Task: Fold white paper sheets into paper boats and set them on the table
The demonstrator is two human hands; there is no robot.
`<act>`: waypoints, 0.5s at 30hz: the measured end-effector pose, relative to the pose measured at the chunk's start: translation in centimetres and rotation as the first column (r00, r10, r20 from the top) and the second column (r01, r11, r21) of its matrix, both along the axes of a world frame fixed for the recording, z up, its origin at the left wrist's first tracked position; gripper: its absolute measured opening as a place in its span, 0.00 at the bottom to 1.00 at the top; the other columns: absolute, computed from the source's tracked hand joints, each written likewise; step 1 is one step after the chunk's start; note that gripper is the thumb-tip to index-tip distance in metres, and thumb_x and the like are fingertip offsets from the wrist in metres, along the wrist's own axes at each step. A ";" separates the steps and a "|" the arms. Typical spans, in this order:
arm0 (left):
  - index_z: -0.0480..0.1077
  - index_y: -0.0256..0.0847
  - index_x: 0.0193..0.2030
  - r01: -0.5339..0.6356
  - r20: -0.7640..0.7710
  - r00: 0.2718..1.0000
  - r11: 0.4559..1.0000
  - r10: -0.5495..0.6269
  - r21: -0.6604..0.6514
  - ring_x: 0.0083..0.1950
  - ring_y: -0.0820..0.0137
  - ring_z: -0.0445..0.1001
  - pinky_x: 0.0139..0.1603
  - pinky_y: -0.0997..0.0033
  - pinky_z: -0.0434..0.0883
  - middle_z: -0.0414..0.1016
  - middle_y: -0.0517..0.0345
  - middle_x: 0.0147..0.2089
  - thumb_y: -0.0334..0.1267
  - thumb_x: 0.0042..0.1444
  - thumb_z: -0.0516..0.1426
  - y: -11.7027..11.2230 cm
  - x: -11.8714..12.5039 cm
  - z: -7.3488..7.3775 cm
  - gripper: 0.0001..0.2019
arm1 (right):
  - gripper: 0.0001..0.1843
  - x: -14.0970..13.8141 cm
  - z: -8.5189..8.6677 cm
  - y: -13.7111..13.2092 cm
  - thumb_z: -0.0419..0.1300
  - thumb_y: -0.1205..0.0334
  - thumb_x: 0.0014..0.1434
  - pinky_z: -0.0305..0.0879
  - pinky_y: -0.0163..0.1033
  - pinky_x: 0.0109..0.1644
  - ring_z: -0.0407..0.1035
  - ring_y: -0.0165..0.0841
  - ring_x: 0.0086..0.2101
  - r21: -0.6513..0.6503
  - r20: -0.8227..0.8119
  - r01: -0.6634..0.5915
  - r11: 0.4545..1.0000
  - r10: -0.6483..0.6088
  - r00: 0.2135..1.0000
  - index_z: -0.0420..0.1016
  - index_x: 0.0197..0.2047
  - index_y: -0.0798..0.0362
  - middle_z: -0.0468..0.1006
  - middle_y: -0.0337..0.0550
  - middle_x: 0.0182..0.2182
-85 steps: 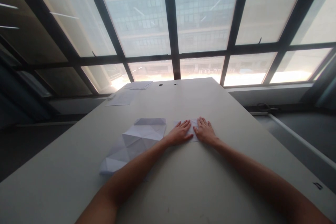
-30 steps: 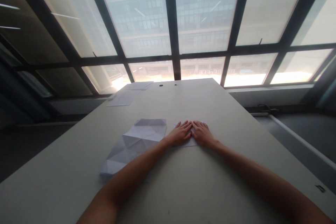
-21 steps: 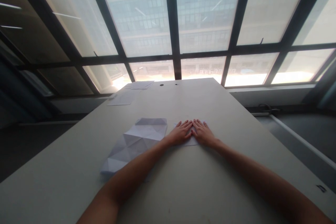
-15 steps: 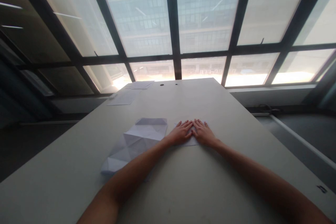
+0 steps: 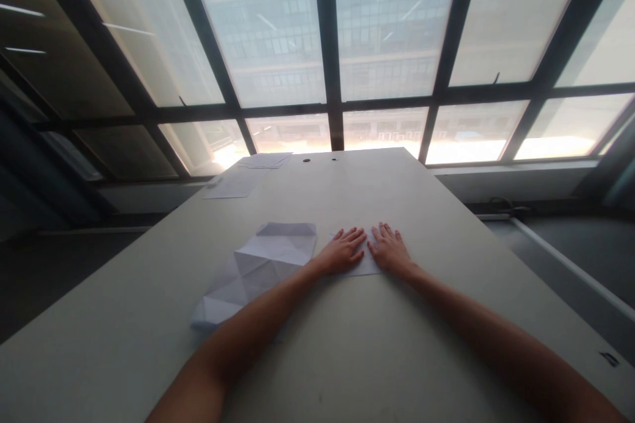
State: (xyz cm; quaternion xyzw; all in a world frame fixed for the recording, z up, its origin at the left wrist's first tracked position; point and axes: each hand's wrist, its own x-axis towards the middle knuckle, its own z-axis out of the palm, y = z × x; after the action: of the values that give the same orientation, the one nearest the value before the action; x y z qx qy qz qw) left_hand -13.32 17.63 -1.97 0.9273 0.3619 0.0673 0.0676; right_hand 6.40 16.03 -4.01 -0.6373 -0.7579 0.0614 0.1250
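A small sheet of white paper [image 5: 364, 266] lies flat on the white table, partly covered by both hands. My left hand [image 5: 343, 251] rests open on its left part, fingers stretched out and pointing right. My right hand [image 5: 389, 250] lies open on the right part, fingers spread and pointing away from me. A narrow gap separates the two hands, and paper shows between them. Left of them is a larger creased white sheet [image 5: 268, 254] with fold lines, partly hidden behind my left forearm.
Several flat paper sheets [image 5: 233, 184] lie at the far left of the white table [image 5: 367, 185]. Two small dark holes are at its far end. A large framed window [image 5: 381, 26] stands beyond. A small black mark [image 5: 609, 359] is near the right edge.
My right hand has slid to the right, away from my left hand, opening a gap over the paper. My left hand has stayed nearly in place.
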 end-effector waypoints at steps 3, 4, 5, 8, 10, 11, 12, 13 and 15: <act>0.47 0.44 0.74 0.007 0.004 1.000 1.000 -0.007 0.006 0.76 0.60 0.45 0.73 0.50 0.44 0.48 0.51 0.75 0.48 0.69 0.43 0.0 0.1 -0.1 0.29 | 0.32 0.0 0.4 -0.2 0.43 0.53 0.69 0.33 0.57 0.70 0.39 0.47 0.70 0.046 0.009 -0.044 0.998 0.043 0.999 0.57 0.70 0.61 0.48 0.60 0.71; 0.47 0.45 0.74 0.009 0.010 1.000 1.000 -0.009 0.009 0.76 0.60 0.45 0.73 0.49 0.44 0.48 0.51 0.75 0.48 0.70 0.43 0.0 0.1 -0.1 0.29 | 0.31 -0.1 0.6 -0.3 0.43 0.54 0.69 0.32 0.55 0.71 0.39 0.45 0.70 0.064 0.010 -0.092 0.994 0.091 0.996 0.57 0.70 0.60 0.48 0.59 0.71; 0.46 0.46 0.75 0.009 0.019 1.000 1.000 -0.009 0.010 0.76 0.60 0.45 0.73 0.49 0.44 0.48 0.52 0.75 0.48 0.70 0.43 0.0 0.1 -0.2 0.29 | 0.31 -0.1 0.7 -0.3 0.43 0.55 0.69 0.33 0.53 0.71 0.39 0.43 0.70 0.072 0.007 -0.150 0.986 0.150 0.989 0.57 0.70 0.60 0.49 0.57 0.71; 0.42 0.48 0.75 0.004 0.042 0.999 1.000 -0.004 -0.004 0.76 0.62 0.46 0.73 0.50 0.44 0.47 0.54 0.76 0.49 0.70 0.42 0.1 0.2 -0.4 0.29 | 0.33 -0.2 0.8 -0.3 0.42 0.54 0.69 0.36 0.49 0.71 0.42 0.39 0.70 0.039 -0.026 -0.268 0.963 0.269 0.963 0.52 0.72 0.60 0.52 0.54 0.71; 0.39 0.48 0.76 0.005 0.050 0.999 1.000 -0.004 -0.017 0.76 0.63 0.45 0.73 0.50 0.44 0.46 0.55 0.76 0.49 0.70 0.42 0.1 0.2 -0.4 0.30 | 0.34 -0.2 0.7 -0.2 0.41 0.52 0.70 0.37 0.49 0.71 0.43 0.39 0.70 0.017 -0.041 -0.274 0.961 0.275 0.961 0.50 0.73 0.61 0.52 0.53 0.71; 0.39 0.48 0.76 0.006 0.053 0.999 1.000 -0.005 -0.020 0.76 0.63 0.45 0.73 0.50 0.43 0.45 0.55 0.76 0.50 0.70 0.42 0.1 0.2 -0.4 0.30 | 0.34 -0.2 0.6 -0.2 0.40 0.51 0.70 0.37 0.50 0.71 0.43 0.40 0.70 0.014 -0.041 -0.270 0.963 0.270 0.962 0.50 0.73 0.61 0.52 0.53 0.71; 0.38 0.49 0.76 0.007 0.054 0.999 1.000 -0.006 -0.020 0.76 0.63 0.45 0.73 0.50 0.43 0.45 0.56 0.76 0.50 0.70 0.42 0.1 0.2 -0.4 0.30 | 0.34 -0.2 0.5 -0.2 0.39 0.50 0.70 0.36 0.51 0.71 0.42 0.40 0.70 0.014 -0.039 -0.266 0.964 0.266 0.963 0.49 0.73 0.61 0.51 0.53 0.71; 0.38 0.49 0.76 0.006 0.054 0.999 1.000 -0.005 -0.021 0.76 0.63 0.45 0.74 0.51 0.43 0.45 0.56 0.76 0.50 0.70 0.42 0.1 0.2 -0.3 0.30 | 0.35 -0.1 0.5 -0.1 0.39 0.49 0.70 0.36 0.52 0.71 0.41 0.40 0.70 0.012 -0.036 -0.265 0.964 0.265 0.964 0.49 0.73 0.61 0.51 0.52 0.71; 0.38 0.49 0.76 0.001 0.053 0.999 1.000 0.000 -0.023 0.76 0.63 0.45 0.74 0.51 0.43 0.45 0.56 0.76 0.49 0.70 0.42 0.0 0.3 -0.3 0.30 | 0.36 -0.1 0.4 -0.1 0.38 0.48 0.70 0.36 0.52 0.71 0.41 0.39 0.70 0.004 -0.027 -0.258 0.966 0.258 0.966 0.48 0.73 0.61 0.50 0.53 0.71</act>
State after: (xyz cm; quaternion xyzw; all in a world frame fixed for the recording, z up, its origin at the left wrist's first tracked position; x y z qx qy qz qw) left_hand -13.06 17.65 -2.24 0.9244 0.3605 0.0879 0.0877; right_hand 6.29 15.96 -3.63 -0.5322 -0.8327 0.0855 0.1265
